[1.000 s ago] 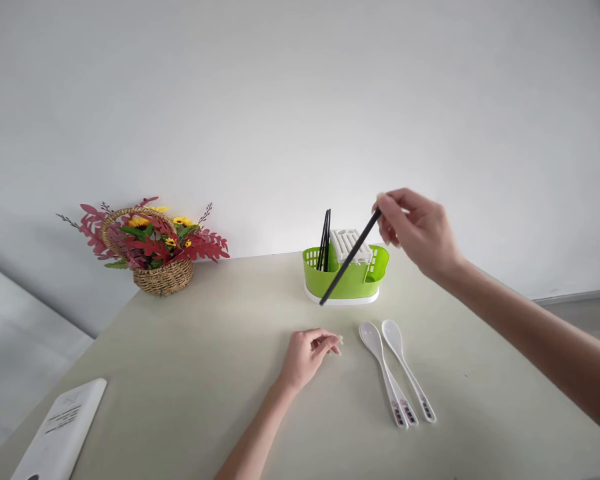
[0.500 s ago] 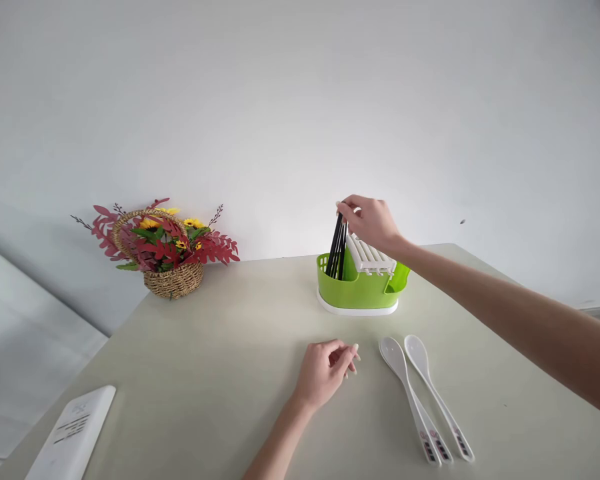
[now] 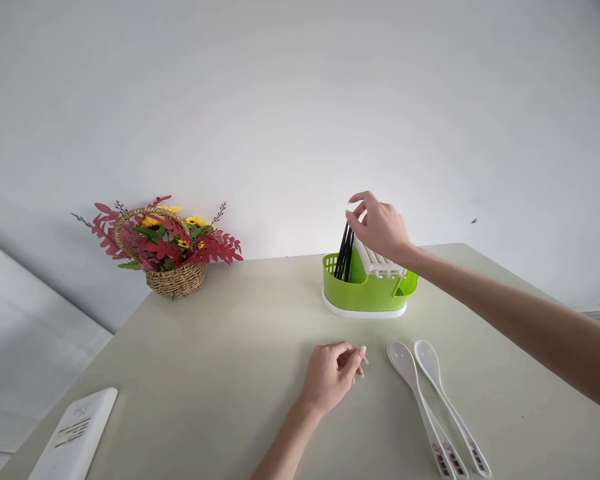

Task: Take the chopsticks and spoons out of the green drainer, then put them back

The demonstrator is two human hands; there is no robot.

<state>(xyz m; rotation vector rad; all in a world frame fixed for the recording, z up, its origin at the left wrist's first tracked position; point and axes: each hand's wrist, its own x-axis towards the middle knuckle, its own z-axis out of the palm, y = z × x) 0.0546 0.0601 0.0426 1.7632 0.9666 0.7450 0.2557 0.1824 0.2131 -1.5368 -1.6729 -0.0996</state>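
Observation:
Black chopsticks (image 3: 344,257) lean upright in the left compartment of a green cutlery caddy (image 3: 365,295) with a white base. My right hand (image 3: 380,225) hovers over the caddy at the tops of the chopsticks, its thumb and index finger apart and nothing visible between them. Part of the caddy's white slatted rack (image 3: 380,265) is hidden behind that hand and wrist. On the table in front, my left hand (image 3: 333,373) rests with its fingers curled in, holding nothing that I can see. White long-handled spoons (image 3: 403,361) lie to its right, two of them overlapping.
At the back left stands a wicker basket (image 3: 177,280) of red leaves and yellow flowers. A white flat box-like object (image 3: 75,433) lies at the front left table edge. Behind the table (image 3: 220,373) rises a pale wall (image 3: 290,120).
My right hand has let go of the chopsticks; its thumb and index finger have parted. The chopsticks stay leaning in the caddy. My left hand is still curled on the table.

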